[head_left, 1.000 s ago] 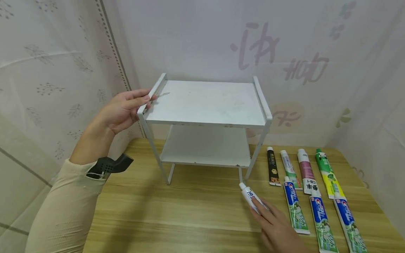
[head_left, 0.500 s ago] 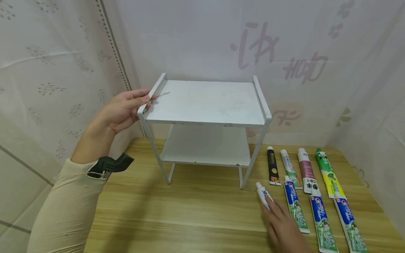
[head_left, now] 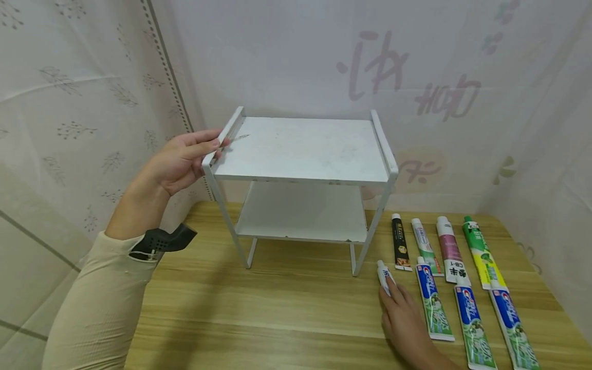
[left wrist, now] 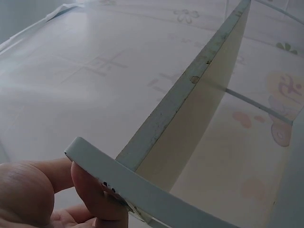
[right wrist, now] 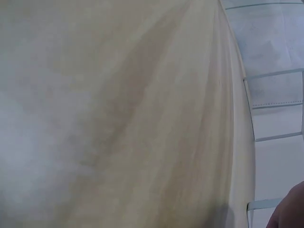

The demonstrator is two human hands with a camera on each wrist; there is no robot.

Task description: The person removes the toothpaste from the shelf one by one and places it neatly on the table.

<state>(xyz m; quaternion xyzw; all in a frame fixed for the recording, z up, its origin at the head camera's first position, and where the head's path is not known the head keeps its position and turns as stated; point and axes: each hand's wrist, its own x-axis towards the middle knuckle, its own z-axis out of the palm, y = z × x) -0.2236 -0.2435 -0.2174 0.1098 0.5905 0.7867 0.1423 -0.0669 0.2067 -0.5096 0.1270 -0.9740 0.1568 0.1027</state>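
A white two-tier shelf rack stands on the wooden table. My left hand grips the left rail of its top tier; in the left wrist view, the fingers curl round that rail. Near the rack's right front foot, my right hand holds a small white toothpaste tube low at the table, cap end pointing away from me. The hand covers the tube's rear part. Only a dark edge of the right hand shows in the right wrist view.
To the right lie two rows of toothpaste tubes: a black one, a white-green one, a pink-white one, a green-yellow one, and blue-green ones nearer me. A patterned curtain hangs behind the table.
My right hand has carried the small white tube rightward, from in front of the rack's right foot to beside the nearest blue-green tube. My left hand has stayed on the rail.
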